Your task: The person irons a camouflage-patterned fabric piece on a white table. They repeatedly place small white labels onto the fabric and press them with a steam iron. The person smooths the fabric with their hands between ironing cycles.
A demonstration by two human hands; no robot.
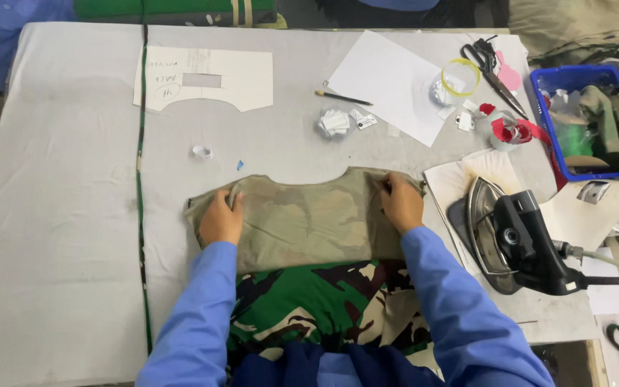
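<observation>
A camouflage fabric piece [309, 222] lies on the grey table [66, 215], its pale reverse side folded up over the green patterned side [317, 301]. My left hand [221, 217] presses on the fabric's left upper corner, fingers curled at the fold. My right hand [400, 203] pinches the fabric's right upper edge. Both arms wear blue sleeves.
A black iron [517, 240] rests on its side on a scorched pad at the right. Farther back lie a card template [209, 77], white paper [395, 82], a pencil [343, 97], scissors [494, 68], a yellow tape ring [461, 76] and a blue basket [585, 115]. A green cord [140, 179] runs down the table's left.
</observation>
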